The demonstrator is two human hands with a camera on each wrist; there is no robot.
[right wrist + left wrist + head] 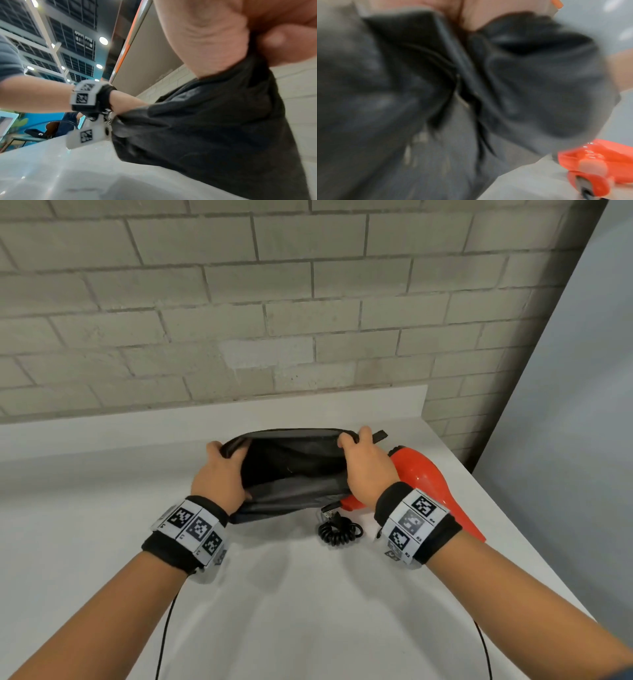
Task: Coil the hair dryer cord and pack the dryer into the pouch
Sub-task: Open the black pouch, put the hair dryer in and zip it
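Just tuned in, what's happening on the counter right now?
A person is holding a black pouch open, the left hand gripping one end of its mouth and the right hand the other. The red hair dryer lies on the white counter beside it, not yet packed. Its coiled cord sits bunched in front of the pouch.

The soft fabric pouch (294, 467) is dark grey outside and black within. The glossy plastic hair dryer (424, 474) is bright orange-red, and its coiled spiral cord (337, 530) is black. The smooth flat tabletop (102, 508) is white. The painted brick wall (239, 302) is pale grey. Both black fabric wristbands (191, 537) carry white tags printed with black-and-white square marker patterns.
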